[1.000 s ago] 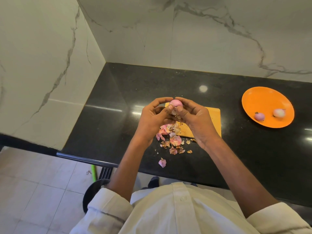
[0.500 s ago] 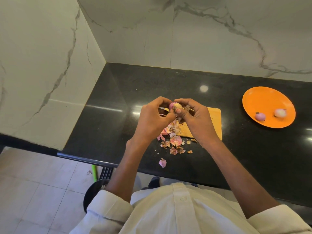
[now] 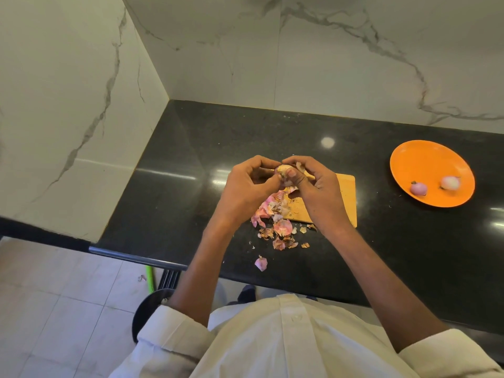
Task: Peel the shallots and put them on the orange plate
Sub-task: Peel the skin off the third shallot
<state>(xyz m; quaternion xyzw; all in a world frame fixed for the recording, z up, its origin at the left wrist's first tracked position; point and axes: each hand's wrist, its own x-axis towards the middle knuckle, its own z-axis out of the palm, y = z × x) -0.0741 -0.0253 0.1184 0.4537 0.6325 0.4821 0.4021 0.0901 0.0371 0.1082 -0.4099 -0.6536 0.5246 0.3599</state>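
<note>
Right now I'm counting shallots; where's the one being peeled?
Centre of the head view, the shallot sits between both hands' fingers above the cutting board, left of the orange plate.

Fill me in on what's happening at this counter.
A person is peeling a shallot, held by both the left hand and right hand above a wooden cutting board. Loose skins lie piled on the board's near edge and the black counter. Two peeled shallots sit on the orange plate.
</note>
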